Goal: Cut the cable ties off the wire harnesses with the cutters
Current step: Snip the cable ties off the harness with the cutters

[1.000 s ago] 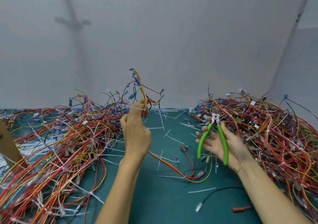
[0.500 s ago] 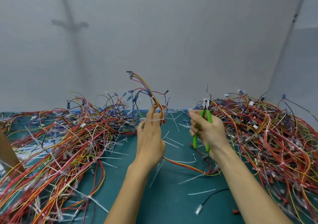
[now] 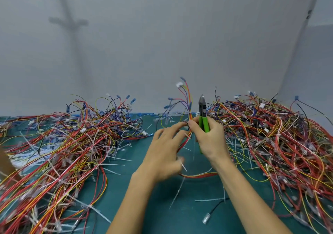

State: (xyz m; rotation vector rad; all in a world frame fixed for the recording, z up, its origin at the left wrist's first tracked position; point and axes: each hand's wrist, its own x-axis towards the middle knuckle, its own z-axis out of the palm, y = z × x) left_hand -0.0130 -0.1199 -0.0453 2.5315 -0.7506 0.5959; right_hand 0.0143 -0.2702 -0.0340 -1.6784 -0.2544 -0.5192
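Right-hand grip first: the right hand (image 3: 210, 138) is wrapped round the green handles of the cutters (image 3: 204, 119), which stand nearly upright with the handles squeezed together and the dark jaws closed, pointing up and away from the person. The left hand (image 3: 167, 143) reaches in from the other side with its fingers fairly straight. Its fingertips (image 3: 182, 124) meet the held wire harness (image 3: 187, 104), but motion blur hides whether they pinch it or only touch it.

That harness rises between the two hands, its long axis close to vertical. Its free ends fan out above and its tail drops to the green tabletop (image 3: 162, 206). A white cable tie (image 3: 189, 112) circles the bundle just above the fingertips, crossing its axis.

The move ahead turns on this relation: the tie sits just left of the cutter jaws and slightly below their tips, and bundle and tool run almost parallel. I judge the jaws must open and tip leftward to nip the tie without catching a wire.

Heaped harnesses (image 3: 279, 134) lie to the right and more harnesses (image 3: 63, 143) to the left.
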